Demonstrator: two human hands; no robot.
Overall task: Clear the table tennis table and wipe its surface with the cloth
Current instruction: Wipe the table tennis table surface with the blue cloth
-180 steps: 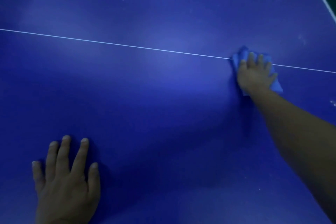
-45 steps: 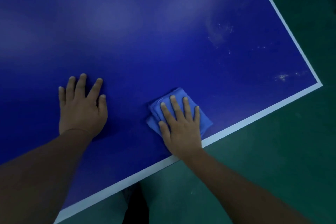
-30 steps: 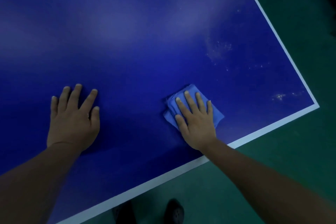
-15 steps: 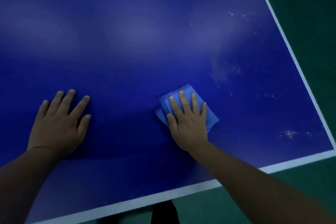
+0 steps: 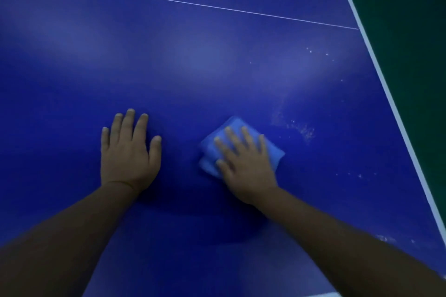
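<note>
Since half a second ago, right hand (image 5: pixel 248 164) has slid folded blue cloth (image 5: pixel 241 144) farther from near edge; fingers flat, pressing it on blue surface (image 5: pixel 217 60). Left hand (image 5: pixel 129 152) flat, bracing. Wiping step; next likely rightward over white specks (image 5: pixel 305 130)

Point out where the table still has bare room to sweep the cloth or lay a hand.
Bare blue table runs from both hands up to the thin white line and beyond it. A narrower strip lies between the cloth and the white edge stripe, speckled with pale specks. Crowded only between left hand and right hand.
</note>
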